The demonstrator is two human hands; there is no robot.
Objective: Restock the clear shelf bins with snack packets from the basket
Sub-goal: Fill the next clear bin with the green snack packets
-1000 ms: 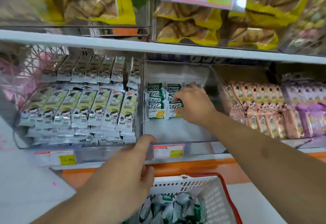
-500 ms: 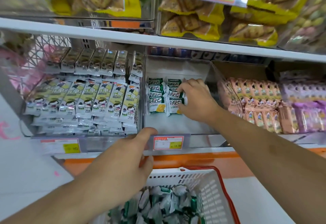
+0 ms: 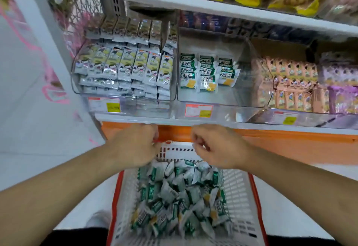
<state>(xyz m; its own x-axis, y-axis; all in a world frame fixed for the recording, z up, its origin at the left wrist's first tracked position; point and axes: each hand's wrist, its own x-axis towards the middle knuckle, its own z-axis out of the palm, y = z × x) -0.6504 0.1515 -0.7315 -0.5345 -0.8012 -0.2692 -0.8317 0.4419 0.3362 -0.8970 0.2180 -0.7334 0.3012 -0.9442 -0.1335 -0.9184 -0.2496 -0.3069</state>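
Left hand and right hand at far rim of basket; green packets inside

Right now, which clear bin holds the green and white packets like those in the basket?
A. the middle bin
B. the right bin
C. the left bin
A: the middle bin holds three short rows of green and white packets, matching those in the basket.

both arms extended forward; left hand, right hand loosely curled, knuckles up.
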